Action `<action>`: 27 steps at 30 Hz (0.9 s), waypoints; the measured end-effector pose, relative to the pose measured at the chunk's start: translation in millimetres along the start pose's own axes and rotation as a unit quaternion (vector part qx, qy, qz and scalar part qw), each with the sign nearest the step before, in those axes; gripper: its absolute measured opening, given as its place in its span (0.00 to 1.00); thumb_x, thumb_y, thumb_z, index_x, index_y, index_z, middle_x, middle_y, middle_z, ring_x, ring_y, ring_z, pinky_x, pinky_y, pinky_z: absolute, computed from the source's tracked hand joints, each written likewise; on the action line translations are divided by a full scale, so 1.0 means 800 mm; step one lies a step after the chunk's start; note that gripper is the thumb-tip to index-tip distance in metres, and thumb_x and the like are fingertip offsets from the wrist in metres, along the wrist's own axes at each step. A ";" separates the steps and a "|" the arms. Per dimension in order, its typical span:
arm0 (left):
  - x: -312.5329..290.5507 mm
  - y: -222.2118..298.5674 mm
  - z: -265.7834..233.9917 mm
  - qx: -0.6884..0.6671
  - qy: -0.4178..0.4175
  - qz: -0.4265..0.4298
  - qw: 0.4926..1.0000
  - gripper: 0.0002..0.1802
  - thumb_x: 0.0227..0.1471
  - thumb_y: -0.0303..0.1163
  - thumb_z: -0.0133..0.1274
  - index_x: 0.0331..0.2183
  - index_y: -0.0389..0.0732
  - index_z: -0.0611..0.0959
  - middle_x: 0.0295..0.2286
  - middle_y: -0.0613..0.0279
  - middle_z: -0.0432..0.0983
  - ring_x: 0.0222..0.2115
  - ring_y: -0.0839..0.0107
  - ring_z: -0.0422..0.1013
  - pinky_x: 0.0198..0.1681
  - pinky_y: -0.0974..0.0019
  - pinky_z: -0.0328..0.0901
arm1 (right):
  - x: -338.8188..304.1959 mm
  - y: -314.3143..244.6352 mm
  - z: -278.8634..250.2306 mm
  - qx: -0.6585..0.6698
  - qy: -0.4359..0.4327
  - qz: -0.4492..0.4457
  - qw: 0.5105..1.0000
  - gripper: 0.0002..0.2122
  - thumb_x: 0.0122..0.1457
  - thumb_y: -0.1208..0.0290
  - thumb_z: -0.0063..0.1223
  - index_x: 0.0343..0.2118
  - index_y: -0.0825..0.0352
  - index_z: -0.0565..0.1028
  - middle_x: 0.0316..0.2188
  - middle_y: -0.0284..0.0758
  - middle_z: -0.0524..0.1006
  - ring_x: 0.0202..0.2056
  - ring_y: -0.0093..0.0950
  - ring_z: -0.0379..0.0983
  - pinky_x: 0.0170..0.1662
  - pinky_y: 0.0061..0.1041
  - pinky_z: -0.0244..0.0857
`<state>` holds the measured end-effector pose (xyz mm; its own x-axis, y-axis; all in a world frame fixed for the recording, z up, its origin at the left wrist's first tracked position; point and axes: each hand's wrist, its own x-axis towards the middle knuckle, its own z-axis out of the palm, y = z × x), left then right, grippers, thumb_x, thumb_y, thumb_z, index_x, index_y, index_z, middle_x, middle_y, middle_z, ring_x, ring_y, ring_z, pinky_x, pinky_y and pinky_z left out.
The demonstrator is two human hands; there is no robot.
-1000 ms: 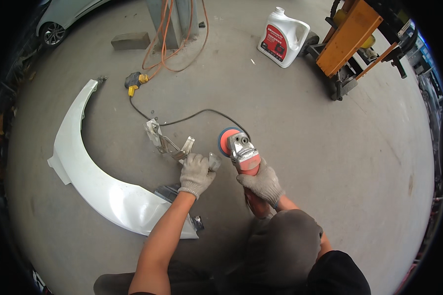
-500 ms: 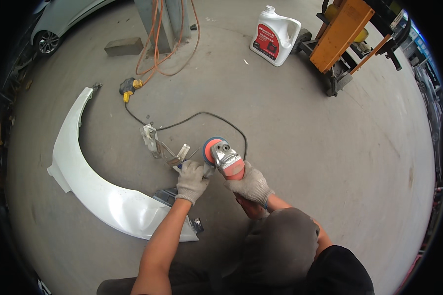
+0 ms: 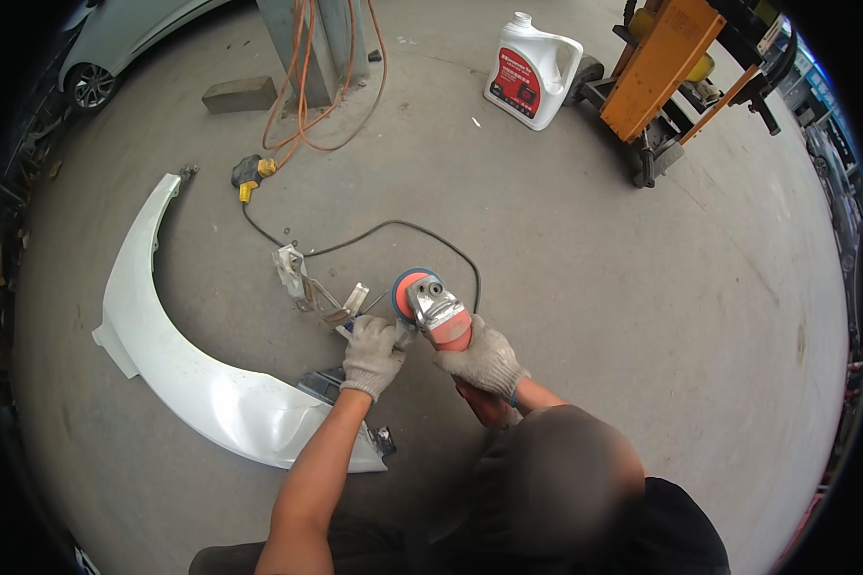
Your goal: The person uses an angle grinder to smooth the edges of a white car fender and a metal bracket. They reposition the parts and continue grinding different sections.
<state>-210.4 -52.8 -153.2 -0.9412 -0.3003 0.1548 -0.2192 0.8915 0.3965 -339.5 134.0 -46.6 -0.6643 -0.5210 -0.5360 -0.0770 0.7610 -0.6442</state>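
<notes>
The left hand [image 3: 374, 358] has its gloved fingers clamped on the bracket [image 3: 293, 270] near its right end; the right hand [image 3: 483, 360] has its fingers wrapped around the grinder [image 3: 441, 311]. The disc [image 3: 405, 290] sits by that end of the bracket; whether they touch, I cannot tell. A black cord [image 3: 393, 223] runs from behind the grinder to a plug [image 3: 247, 175]. The white fender [image 3: 211, 388] lies left on the floor [image 3: 642, 335]; beyond, a jug [image 3: 537, 69] stands beside the orange cart [image 3: 662, 72].

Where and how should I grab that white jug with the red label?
Best by the looped handle, probably from above: the jug stands upright, its handle arches off the right side around an open gap, and a dark wheel sits close on that side.
</notes>
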 end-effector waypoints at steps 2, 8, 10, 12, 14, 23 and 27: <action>-0.001 0.001 -0.002 -0.006 -0.008 0.001 1.000 0.14 0.37 0.31 0.63 0.31 0.38 0.82 0.40 0.55 0.77 0.49 0.51 0.69 0.53 0.52 0.68 | -0.002 -0.003 -0.002 -0.001 -0.001 0.005 1.000 0.34 0.47 0.51 0.66 0.51 0.74 0.74 0.42 0.55 0.82 0.48 0.51 0.80 0.52 0.43 0.72; -0.002 -0.001 -0.001 -0.012 -0.007 0.006 1.000 0.15 0.36 0.29 0.61 0.32 0.37 0.82 0.41 0.55 0.77 0.49 0.51 0.69 0.53 0.51 0.68 | -0.003 -0.004 -0.002 0.006 -0.004 0.006 1.000 0.34 0.47 0.51 0.66 0.52 0.73 0.74 0.43 0.54 0.82 0.49 0.51 0.79 0.52 0.43 0.72; -0.002 -0.002 0.001 -0.010 -0.005 0.007 1.000 0.16 0.36 0.30 0.63 0.32 0.37 0.83 0.40 0.55 0.78 0.49 0.51 0.69 0.53 0.52 0.68 | -0.003 -0.004 -0.001 0.006 -0.001 0.006 1.000 0.34 0.47 0.51 0.66 0.52 0.73 0.74 0.43 0.54 0.82 0.49 0.51 0.79 0.52 0.43 0.72; -0.002 -0.003 0.003 -0.003 -0.001 0.007 1.000 0.17 0.35 0.32 0.68 0.32 0.38 0.84 0.39 0.56 0.78 0.49 0.51 0.70 0.54 0.52 0.68 | -0.004 -0.005 -0.001 0.007 -0.001 0.006 1.000 0.34 0.47 0.52 0.66 0.52 0.73 0.74 0.43 0.54 0.82 0.49 0.51 0.79 0.52 0.43 0.72; -0.001 -0.001 0.002 -0.003 -0.003 0.005 1.000 0.17 0.35 0.31 0.67 0.32 0.38 0.84 0.39 0.56 0.78 0.49 0.51 0.70 0.53 0.52 0.68 | -0.004 -0.005 -0.002 0.008 -0.003 0.004 1.000 0.34 0.47 0.52 0.66 0.52 0.73 0.74 0.43 0.54 0.82 0.48 0.51 0.79 0.52 0.44 0.72; -0.002 -0.001 -0.001 0.001 -0.006 0.001 1.000 0.16 0.36 0.32 0.67 0.32 0.38 0.84 0.38 0.56 0.78 0.49 0.51 0.70 0.54 0.52 0.68 | -0.003 -0.009 -0.003 0.007 -0.022 0.000 1.000 0.33 0.47 0.52 0.66 0.51 0.73 0.74 0.42 0.54 0.82 0.48 0.51 0.80 0.52 0.44 0.72; -0.001 0.000 -0.001 0.001 -0.037 -0.003 0.999 0.18 0.38 0.30 0.62 0.36 0.36 0.83 0.42 0.55 0.78 0.49 0.52 0.68 0.54 0.51 0.67 | -0.006 -0.008 -0.002 0.007 -0.004 0.005 1.000 0.33 0.48 0.52 0.66 0.51 0.74 0.73 0.43 0.54 0.82 0.48 0.51 0.80 0.52 0.44 0.72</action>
<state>-209.1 -52.9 -153.0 -0.9564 -0.2795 0.0845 -0.2252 0.8905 0.3954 -336.7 132.4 -39.3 -0.6593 -0.5162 -0.5467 -0.0592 0.7605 -0.6466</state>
